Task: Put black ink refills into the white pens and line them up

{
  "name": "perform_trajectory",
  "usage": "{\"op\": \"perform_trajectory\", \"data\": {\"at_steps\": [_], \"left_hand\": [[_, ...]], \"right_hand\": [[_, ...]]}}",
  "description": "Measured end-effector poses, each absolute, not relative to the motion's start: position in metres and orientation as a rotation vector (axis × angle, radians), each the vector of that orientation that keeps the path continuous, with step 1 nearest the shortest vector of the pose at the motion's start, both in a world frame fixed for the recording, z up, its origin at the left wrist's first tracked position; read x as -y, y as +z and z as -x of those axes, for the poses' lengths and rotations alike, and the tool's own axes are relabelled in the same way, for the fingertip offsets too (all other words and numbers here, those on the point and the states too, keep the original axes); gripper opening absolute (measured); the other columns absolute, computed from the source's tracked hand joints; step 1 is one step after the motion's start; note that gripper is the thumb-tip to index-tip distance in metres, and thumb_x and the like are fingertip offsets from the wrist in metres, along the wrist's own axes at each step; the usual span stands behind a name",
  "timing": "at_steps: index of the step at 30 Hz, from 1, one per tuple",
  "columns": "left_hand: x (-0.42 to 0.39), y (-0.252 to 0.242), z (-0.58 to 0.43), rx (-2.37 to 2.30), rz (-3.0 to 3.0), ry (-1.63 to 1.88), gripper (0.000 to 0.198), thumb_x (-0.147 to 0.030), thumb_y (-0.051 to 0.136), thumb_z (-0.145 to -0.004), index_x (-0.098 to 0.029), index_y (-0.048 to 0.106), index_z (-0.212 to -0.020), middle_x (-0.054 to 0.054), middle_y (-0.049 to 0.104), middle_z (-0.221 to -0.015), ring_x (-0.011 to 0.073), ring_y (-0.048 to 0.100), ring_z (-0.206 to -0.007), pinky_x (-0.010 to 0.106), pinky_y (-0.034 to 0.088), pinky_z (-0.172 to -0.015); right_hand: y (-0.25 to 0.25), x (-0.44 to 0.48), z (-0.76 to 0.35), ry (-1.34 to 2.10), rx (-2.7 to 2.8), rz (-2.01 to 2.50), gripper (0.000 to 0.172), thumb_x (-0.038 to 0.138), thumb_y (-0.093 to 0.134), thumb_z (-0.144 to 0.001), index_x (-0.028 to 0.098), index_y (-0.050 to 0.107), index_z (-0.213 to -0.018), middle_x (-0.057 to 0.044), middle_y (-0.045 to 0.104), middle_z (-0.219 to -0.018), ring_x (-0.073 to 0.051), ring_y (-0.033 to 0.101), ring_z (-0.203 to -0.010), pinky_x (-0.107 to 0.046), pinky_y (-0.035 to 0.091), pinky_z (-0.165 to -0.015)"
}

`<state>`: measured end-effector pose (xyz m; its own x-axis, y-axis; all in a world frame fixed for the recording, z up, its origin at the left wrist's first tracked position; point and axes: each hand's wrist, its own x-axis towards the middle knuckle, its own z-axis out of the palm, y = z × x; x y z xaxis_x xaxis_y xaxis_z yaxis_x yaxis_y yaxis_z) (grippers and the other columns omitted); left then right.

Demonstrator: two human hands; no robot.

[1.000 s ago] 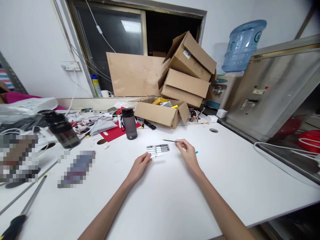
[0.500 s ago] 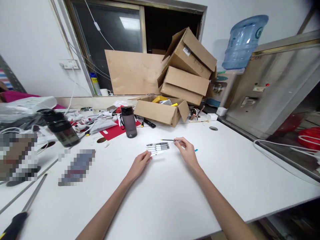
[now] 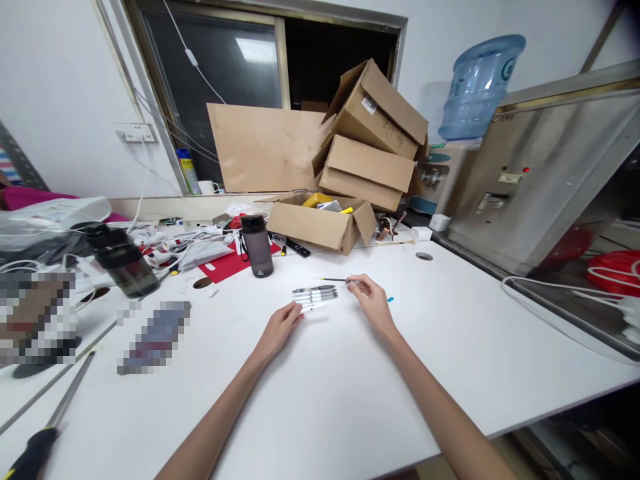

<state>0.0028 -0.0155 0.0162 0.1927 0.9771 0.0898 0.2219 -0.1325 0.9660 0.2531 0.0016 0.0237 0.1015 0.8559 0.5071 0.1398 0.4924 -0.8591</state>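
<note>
The pens (image 3: 327, 294) look plastic, the tabletop (image 3: 330, 400) smooth.

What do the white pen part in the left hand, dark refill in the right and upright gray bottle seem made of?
White pen part: probably smooth plastic, from its even white; too small to be sure.
Dark refill: perhaps a plastic tube, slim, yellow toward one end; finish unclear.
Upright gray bottle: likely matte plastic, going by its smoky tint.
</note>
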Motion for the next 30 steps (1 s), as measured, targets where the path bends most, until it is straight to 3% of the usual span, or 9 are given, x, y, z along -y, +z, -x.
{"op": "perform_trajectory", "data": {"at_steps": [5, 11, 18, 30], "left_hand": [[0.014, 0.015, -0.003, -1.156, -1.52, 1.06, 0.048, -0.066, 0.058, -0.081, -0.02, 0.055, -0.072, -0.001, 0.051, -0.072, 0.017, 0.048, -0.073, 0.023, 0.039, -0.067], [0.009, 0.008, 0.0, -1.167, -1.507, 1.022, 0.047, -0.065, 0.054, -0.084, -0.02, 0.053, -0.074, -0.006, 0.037, -0.062, 0.0124, 0.03, -0.057, 0.022, 0.025, -0.055], [0.016, 0.018, -0.003, -1.151, -1.489, 1.015, 0.047, -0.064, 0.055, -0.084, -0.021, 0.046, -0.069, -0.007, 0.032, -0.063, 0.0116, 0.027, -0.058, 0.023, 0.021, -0.054], [0.012, 0.011, -0.001, -1.168, -1.472, 1.003, 0.045, -0.063, 0.057, -0.084, -0.02, 0.051, -0.073, -0.004, 0.04, -0.069, 0.0143, 0.039, -0.067, 0.022, 0.034, -0.063]], "right_hand": [[0.025, -0.002, -0.255, 0.679, 1.368, 0.972, 0.032, 0.05, 0.064, -0.086, 0.022, 0.071, -0.099, -0.008, 0.072, -0.105, -0.024, 0.069, -0.093, -0.04, 0.054, -0.093], [0.023, -0.005, -0.257, 0.7, 1.363, 0.987, 0.032, 0.051, 0.065, -0.086, 0.021, 0.07, -0.098, -0.008, 0.072, -0.099, -0.023, 0.068, -0.089, -0.039, 0.054, -0.091], [0.024, -0.003, -0.254, 0.718, 1.392, 0.971, 0.032, 0.051, 0.064, -0.087, 0.022, 0.07, -0.098, -0.008, 0.072, -0.105, -0.024, 0.069, -0.093, -0.039, 0.053, -0.092], [0.023, -0.004, -0.254, 0.727, 1.389, 0.941, 0.028, 0.048, 0.064, -0.087, 0.022, 0.07, -0.096, -0.008, 0.071, -0.104, -0.024, 0.068, -0.094, -0.039, 0.055, -0.09]]}}
